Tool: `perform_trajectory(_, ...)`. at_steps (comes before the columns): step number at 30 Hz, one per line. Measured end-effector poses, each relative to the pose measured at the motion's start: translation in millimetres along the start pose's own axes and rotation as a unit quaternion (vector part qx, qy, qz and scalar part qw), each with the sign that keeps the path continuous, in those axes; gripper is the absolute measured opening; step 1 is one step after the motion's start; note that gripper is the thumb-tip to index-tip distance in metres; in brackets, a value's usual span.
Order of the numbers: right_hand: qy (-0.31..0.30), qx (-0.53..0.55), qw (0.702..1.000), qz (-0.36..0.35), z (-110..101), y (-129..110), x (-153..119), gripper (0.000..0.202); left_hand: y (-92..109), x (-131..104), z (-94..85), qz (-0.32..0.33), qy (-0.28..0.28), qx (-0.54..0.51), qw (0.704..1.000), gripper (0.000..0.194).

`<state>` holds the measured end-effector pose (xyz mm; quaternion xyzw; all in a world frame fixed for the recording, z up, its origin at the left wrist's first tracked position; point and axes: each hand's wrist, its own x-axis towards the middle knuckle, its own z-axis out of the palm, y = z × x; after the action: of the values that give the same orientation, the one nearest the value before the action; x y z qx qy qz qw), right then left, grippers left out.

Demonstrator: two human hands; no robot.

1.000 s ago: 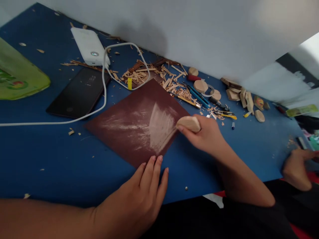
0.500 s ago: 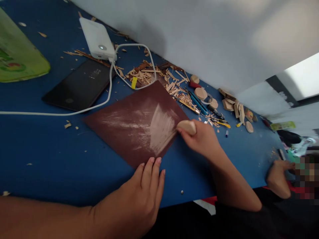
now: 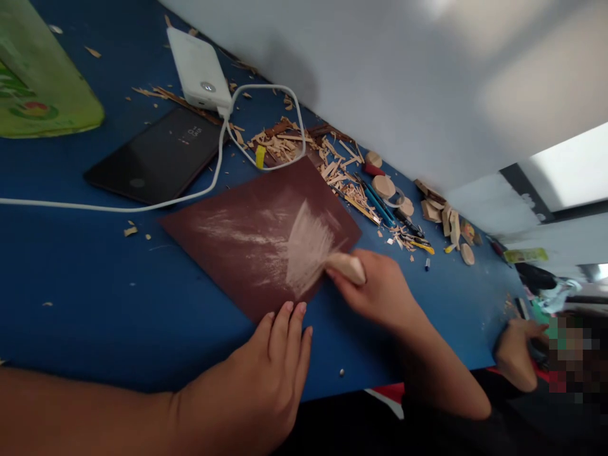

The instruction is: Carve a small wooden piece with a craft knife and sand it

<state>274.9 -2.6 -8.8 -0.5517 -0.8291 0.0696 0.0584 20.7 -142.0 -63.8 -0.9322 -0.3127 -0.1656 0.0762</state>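
A dark reddish-brown sheet of sandpaper (image 3: 237,253) lies on the blue table (image 3: 95,266), streaked with pale wood dust. My left hand (image 3: 270,367) rests with fingers stretched out, their tips on the sheet's near corner. Gripped in my right hand (image 3: 380,285) is a pale wooden piece (image 3: 349,268) with a rounded edge. Its edge is against the right side of the sandpaper, beside the thickest patch of dust. The fingers behind the piece are partly hidden.
A phone (image 3: 147,158), a white power bank (image 3: 199,69) with a looped cable and a green bag (image 3: 52,82) lie to the left. Wood shavings (image 3: 280,145), pens (image 3: 377,199) and wooden pieces (image 3: 446,215) line the wall. Another person's arm (image 3: 515,354) is at the right.
My right hand has moved the wooden piece a little toward me and to the left along the sandpaper's right edge. My left hand stays in place. The view has shifted slightly.
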Motion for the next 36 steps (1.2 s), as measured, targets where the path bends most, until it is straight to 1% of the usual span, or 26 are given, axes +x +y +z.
perform_trajectory(1, -0.019, 0.009, 1.000, -0.008, 0, 0, -1, 0.035, 1, -1, 2.6, -0.006, 0.011, 0.000, 1.000, 0.057)
perform_trajectory(2, -0.015, 0.014, 1.000, 0.009, -1, 0, -1, 0.034, 3, -1, 5.0, -0.009, 0.020, 0.003, 1.000, 0.059)
perform_trajectory(4, 0.031, 0.000, 0.998, 0.058, -1, 4, 0, 0.034, 4, -2, 7.6, -0.010, 0.029, 0.011, 0.999, 0.062)
perform_trajectory(5, 0.044, -0.006, 0.997, 0.067, -2, 6, 2, 0.034, 4, -2, 7.5, -0.009, 0.029, 0.015, 0.999, 0.062)
perform_trajectory(6, 0.038, -0.007, 0.998, 0.058, -2, 9, 3, 0.034, 3, -2, 6.3, -0.006, 0.027, 0.017, 0.999, 0.061)
perform_trajectory(8, -0.002, 0.016, 1.000, 0.023, -3, 12, 4, 0.034, 1, -1, 2.3, -0.003, 0.018, 0.017, 1.000, 0.058)
perform_trajectory(9, -0.011, 0.027, 0.999, 0.018, -3, 14, 5, 0.033, 0, -1, 0.4, 0.001, 0.011, 0.018, 1.000, 0.058)
perform_trajectory(10, -0.007, 0.034, 0.999, 0.026, -4, 16, 5, 0.033, -1, 0, -1.0, 0.006, 0.002, 0.020, 1.000, 0.057)
perform_trajectory(12, 0.037, 0.023, 0.997, 0.062, -5, 20, 6, 0.033, 0, 0, -1.1, 0.009, -0.006, 0.024, 1.000, 0.058)
perform_trajectory(13, 0.048, 0.017, 0.996, 0.067, -6, 21, 7, 0.033, 1, 0, 0.3, 0.006, -0.004, 0.024, 1.000, 0.059)
perform_trajectory(14, 0.041, 0.017, 0.997, 0.057, -6, 22, 7, 0.032, 2, 0, 2.2, 0.000, 0.004, 0.022, 1.000, 0.060)
perform_trajectory(16, -0.003, 0.041, 0.999, 0.017, -6, 22, 6, 0.032, 4, -1, 6.1, -0.018, 0.029, 0.016, 0.999, 0.060)
perform_trajectory(17, -0.014, 0.052, 0.999, 0.007, -6, 21, 6, 0.032, 5, -1, 7.2, -0.022, 0.037, 0.015, 0.999, 0.061)
perform_trajectory(18, -0.011, 0.057, 0.998, 0.010, -6, 21, 6, 0.032, 5, -1, 7.5, -0.021, 0.038, 0.016, 0.999, 0.061)
perform_trajectory(21, 0.044, 0.027, 0.998, 0.042, -3, 20, 6, 0.035, 3, -1, 5.5, 0.006, 0.004, 0.026, 1.000, 0.062)
perform_trajectory(22, 0.041, 0.021, 0.998, 0.031, -2, 19, 6, 0.035, 2, -1, 4.8, 0.009, -0.002, 0.026, 1.000, 0.061)
perform_trajectory(24, 0.003, 0.036, 0.999, -0.007, -1, 18, 6, 0.036, 2, -1, 4.3, -0.003, 0.015, 0.020, 1.000, 0.058)
perform_trajectory(25, -0.006, 0.046, 0.999, -0.012, 0, 17, 7, 0.035, 2, 0, 4.3, -0.008, 0.024, 0.017, 1.000, 0.057)
perform_trajectory(26, -0.001, 0.052, 0.999, -0.002, 1, 17, 8, 0.034, 2, 0, 4.2, -0.011, 0.028, 0.016, 0.999, 0.057)
perform_trajectory(28, 0.047, 0.039, 0.997, 0.041, 2, 16, 10, 0.033, 2, 1, 3.2, -0.007, 0.015, 0.019, 1.000, 0.058)
perform_trajectory(29, 0.062, 0.031, 0.996, 0.049, 3, 14, 10, 0.032, 1, 1, 2.2, -0.002, 0.003, 0.021, 1.000, 0.058)
perform_trajectory(30, 0.060, 0.030, 0.997, 0.040, 3, 12, 10, 0.031, 0, 2, 1.0, 0.003, -0.005, 0.021, 1.000, 0.057)
perform_trajectory(32, 0.011, 0.048, 0.999, -0.003, 5, 8, 10, 0.031, -1, 3, -1.3, 0.007, -0.004, 0.019, 1.000, 0.055)
perform_trajectory(33, -0.004, 0.055, 0.998, -0.011, 6, 7, 10, 0.032, -2, 4, -2.2, 0.008, 0.000, 0.019, 1.000, 0.055)
perform_trajectory(34, -0.003, 0.056, 0.998, -0.002, 7, 6, 11, 0.032, -2, 4, -2.8, 0.007, 0.004, 0.021, 1.000, 0.054)
perform_trajectory(36, 0.043, 0.030, 0.997, 0.048, 7, 5, 12, 0.031, -3, 5, -3.4, 0.001, 0.006, 0.028, 1.000, 0.054)
